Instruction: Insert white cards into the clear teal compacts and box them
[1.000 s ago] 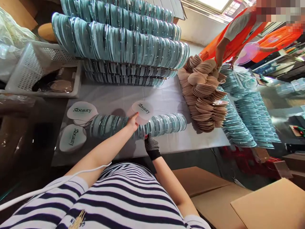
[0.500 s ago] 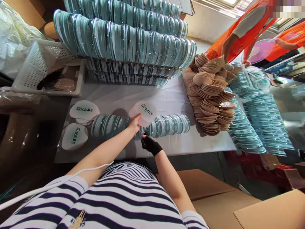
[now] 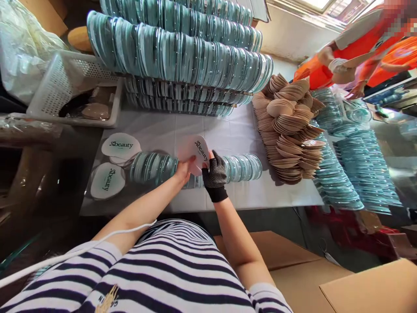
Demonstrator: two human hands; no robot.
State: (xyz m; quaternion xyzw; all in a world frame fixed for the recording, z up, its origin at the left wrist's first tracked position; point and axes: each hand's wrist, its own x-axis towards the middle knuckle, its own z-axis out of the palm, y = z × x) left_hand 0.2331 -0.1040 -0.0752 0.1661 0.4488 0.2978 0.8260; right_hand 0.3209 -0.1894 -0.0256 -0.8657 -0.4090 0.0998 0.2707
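Note:
My left hand [image 3: 183, 169] and my right hand [image 3: 214, 174], which wears a black fingerless glove, both grip a heart-shaped white card [image 3: 195, 153] printed "beauty". They hold it upright just above a row of clear teal plastic shells [image 3: 243, 167] lying on the white table [image 3: 228, 130]. Two piles of the same printed cards lie at the left, one [image 3: 121, 145] farther back and one [image 3: 107, 180] nearer me.
Long stacked rows of teal shells [image 3: 182, 58] fill the back of the table. A heap of beige pads [image 3: 288, 126] sits at the right, more teal stacks [image 3: 355, 174] beyond it. A white basket [image 3: 65, 87] stands at the left. Cardboard boxes [image 3: 325, 278] lie below. A person in orange [image 3: 355, 48] works at the far right.
My gloved right hand rose from the table edge and took hold of the card's right side. The card tilted more upright. The view shifted slightly rightward.

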